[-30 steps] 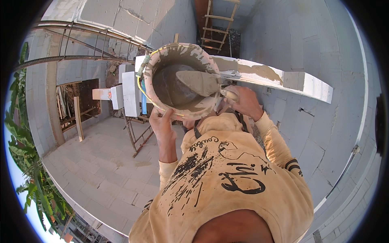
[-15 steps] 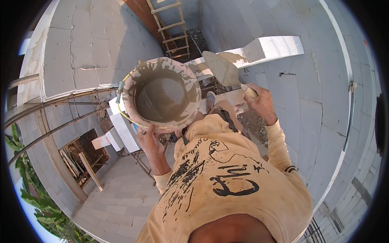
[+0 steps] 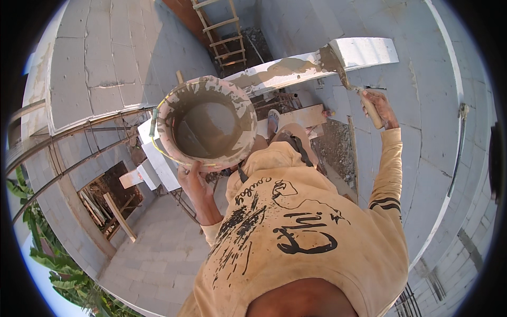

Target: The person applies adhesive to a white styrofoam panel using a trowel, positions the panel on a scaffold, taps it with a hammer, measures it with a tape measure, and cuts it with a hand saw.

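Note:
My left hand (image 3: 195,191) grips the near edge of a mortar-smeared bucket (image 3: 249,112), thumb at the rim and the other fingers hidden beneath. Wet grey mortar (image 3: 210,129) lies inside it, and a yellow cord handle with a green grip runs along its left side. My right hand (image 3: 384,110) is closed round the wooden handle of a trowel (image 3: 372,112), arm stretched out to the right. The trowel's blade, partly seen edge-on, is against the left end of a white block (image 3: 364,52). Left of that block, mortar (image 3: 290,67) covers part of the narrow wall top.
A wooden ladder (image 3: 222,39) leans in the recess ahead. Grey block walls (image 3: 422,121) rise on both sides. Steel rebar (image 3: 79,158) crosses at left, above a lower block floor (image 3: 153,253). A sandaled foot (image 3: 273,121) rests by a plank (image 3: 298,117).
My right hand has swung forward and right, bringing the trowel from above the wall top to the block's end. More mortar shows on the wall top. My left hand stays on the bucket.

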The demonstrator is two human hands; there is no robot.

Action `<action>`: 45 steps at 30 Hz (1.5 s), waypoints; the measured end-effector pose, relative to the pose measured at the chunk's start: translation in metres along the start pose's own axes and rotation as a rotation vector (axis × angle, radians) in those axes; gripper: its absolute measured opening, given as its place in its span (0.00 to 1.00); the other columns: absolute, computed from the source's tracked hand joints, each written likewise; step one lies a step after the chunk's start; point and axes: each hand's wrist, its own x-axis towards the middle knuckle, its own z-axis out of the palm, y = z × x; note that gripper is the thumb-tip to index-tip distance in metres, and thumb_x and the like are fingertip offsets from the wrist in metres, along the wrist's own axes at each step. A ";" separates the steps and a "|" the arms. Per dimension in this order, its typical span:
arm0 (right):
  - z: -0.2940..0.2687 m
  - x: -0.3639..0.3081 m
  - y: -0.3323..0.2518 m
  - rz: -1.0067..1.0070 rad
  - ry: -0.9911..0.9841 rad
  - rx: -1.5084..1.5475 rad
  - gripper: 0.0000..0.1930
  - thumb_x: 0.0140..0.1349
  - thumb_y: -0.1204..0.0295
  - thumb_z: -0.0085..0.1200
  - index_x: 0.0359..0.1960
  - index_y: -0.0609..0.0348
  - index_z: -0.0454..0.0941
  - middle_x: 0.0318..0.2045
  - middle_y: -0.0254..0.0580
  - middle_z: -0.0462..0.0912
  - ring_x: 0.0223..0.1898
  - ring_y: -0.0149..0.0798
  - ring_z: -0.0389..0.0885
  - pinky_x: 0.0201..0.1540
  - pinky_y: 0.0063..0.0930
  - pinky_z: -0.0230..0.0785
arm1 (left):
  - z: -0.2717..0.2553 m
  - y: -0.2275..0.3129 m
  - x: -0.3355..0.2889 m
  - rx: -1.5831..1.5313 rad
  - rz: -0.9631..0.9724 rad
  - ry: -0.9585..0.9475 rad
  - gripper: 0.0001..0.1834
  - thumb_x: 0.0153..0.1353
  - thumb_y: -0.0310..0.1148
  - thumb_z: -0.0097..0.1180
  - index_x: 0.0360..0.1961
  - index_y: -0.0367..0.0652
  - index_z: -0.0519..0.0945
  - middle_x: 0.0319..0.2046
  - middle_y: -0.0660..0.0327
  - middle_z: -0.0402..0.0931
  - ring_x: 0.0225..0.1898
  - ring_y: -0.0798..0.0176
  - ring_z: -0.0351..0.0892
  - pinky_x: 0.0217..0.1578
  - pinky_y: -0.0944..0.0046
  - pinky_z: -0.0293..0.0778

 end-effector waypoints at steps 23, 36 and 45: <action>-0.065 -0.066 -0.020 0.033 -0.105 -0.052 0.28 0.62 0.47 0.66 0.49 0.62 0.81 0.26 0.34 0.78 0.22 0.28 0.76 0.24 0.22 0.68 | -0.009 -0.004 -0.005 0.001 -0.025 0.040 0.15 0.59 0.15 0.59 0.49 0.33 0.79 0.42 0.57 0.83 0.39 0.62 0.86 0.39 0.62 0.84; 0.186 -0.050 -0.044 -0.686 -0.384 -0.910 0.23 0.64 0.69 0.58 0.60 0.63 0.77 0.46 0.58 0.83 0.44 0.61 0.81 0.50 0.49 0.74 | 0.021 0.022 -0.007 0.039 -0.046 -0.118 0.11 0.59 0.15 0.58 0.43 0.35 0.80 0.37 0.58 0.84 0.35 0.65 0.85 0.34 0.65 0.84; 0.187 -0.110 -0.080 -0.712 -0.133 -0.943 0.27 0.63 0.72 0.63 0.64 0.61 0.74 0.46 0.52 0.79 0.43 0.54 0.82 0.49 0.44 0.76 | 0.065 0.023 -0.035 0.148 -0.185 -0.418 0.12 0.59 0.16 0.58 0.45 0.32 0.80 0.38 0.60 0.84 0.33 0.70 0.82 0.32 0.68 0.77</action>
